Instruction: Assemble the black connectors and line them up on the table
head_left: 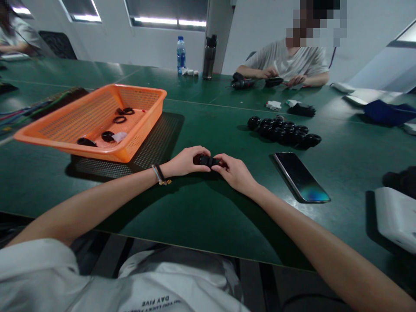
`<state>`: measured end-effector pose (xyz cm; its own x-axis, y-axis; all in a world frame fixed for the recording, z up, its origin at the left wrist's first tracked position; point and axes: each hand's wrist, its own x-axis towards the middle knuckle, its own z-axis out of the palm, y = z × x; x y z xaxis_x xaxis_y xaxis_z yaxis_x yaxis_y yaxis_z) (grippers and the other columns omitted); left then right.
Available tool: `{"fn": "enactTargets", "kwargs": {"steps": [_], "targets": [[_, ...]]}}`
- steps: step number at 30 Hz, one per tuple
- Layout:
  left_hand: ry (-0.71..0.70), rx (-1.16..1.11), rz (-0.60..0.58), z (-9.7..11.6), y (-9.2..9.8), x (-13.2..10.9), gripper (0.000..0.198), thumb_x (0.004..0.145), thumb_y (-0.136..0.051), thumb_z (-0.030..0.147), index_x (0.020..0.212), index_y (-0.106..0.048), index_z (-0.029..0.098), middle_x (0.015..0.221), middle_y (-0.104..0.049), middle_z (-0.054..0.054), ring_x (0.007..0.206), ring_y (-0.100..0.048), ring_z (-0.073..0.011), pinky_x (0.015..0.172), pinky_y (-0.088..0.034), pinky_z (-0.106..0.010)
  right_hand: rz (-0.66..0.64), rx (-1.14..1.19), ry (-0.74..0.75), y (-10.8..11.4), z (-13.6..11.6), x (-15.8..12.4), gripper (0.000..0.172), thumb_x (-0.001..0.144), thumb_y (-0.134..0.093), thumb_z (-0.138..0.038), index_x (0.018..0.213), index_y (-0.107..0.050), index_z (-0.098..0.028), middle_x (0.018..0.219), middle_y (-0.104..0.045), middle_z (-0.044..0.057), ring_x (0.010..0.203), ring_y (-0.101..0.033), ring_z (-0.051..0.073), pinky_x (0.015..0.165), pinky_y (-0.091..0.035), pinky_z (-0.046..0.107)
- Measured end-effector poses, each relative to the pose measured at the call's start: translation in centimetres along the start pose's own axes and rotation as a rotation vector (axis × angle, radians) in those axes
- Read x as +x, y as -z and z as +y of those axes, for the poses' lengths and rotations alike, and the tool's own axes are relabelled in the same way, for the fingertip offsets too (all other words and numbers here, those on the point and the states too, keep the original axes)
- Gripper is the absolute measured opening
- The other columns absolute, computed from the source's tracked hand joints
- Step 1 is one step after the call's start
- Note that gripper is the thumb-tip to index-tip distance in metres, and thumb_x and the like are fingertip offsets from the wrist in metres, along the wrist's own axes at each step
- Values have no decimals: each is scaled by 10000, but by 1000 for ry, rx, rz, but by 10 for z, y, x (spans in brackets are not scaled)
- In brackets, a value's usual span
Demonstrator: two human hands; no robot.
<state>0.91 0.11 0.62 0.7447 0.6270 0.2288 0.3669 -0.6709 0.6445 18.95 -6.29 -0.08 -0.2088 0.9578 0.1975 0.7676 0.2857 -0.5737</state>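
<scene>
Between both hands is a small black part (205, 160), glossy and partly covered by fingers, so its exact kind does not show. My left hand (190, 161) curls its thumb and fingers around the left side of it. From the right, my right hand (234, 172) pinches the other end between thumb and fingertips. Both hands are just over the green table (195, 208). An orange plastic basket (143, 141) stands to the left, with a few black rings (120, 119) and black curved pieces (86, 142) in it. Rows of shiny black round parts (282, 132) lie to the right.
A smartphone (302, 177) lies right of my right hand, and a white device (396, 216) sits at the right edge. Across the table a person (289, 65) handles a dark object near a power drill (242, 82). A water bottle (181, 56) and dark flask (209, 58) stand behind.
</scene>
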Motion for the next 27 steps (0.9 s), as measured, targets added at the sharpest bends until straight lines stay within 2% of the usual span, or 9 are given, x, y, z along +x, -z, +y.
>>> {"fn": "enactTargets", "kwargs": {"steps": [5, 10, 27], "targets": [[10, -4, -6, 1, 1, 0, 344, 702, -676, 353, 959, -564, 153, 940, -606, -39, 831, -555, -160, 743, -434, -275, 49, -14, 64, -2, 1, -1, 148, 808, -526, -229, 940, -564, -175, 825, -617, 51, 734, -550, 170, 635, -417, 295], [9, 10, -9, 1, 1, 0, 343, 701, -675, 346, 962, -560, 156, 938, -604, -36, 824, -554, -159, 734, -431, -272, 65, -4, 107, -1, 1, -3, 234, 754, -569, -197, 984, -527, -188, 829, -601, 42, 742, -548, 175, 635, -430, 300], [2, 10, -21, 1, 2, 0, 345, 710, -668, 360, 965, -559, 155, 949, -603, -42, 837, -553, -167, 756, -430, -285, 60, -30, 53, -2, 2, -2, 197, 774, -591, -201, 969, -569, -183, 824, -614, 43, 737, -553, 167, 672, -442, 308]]}}
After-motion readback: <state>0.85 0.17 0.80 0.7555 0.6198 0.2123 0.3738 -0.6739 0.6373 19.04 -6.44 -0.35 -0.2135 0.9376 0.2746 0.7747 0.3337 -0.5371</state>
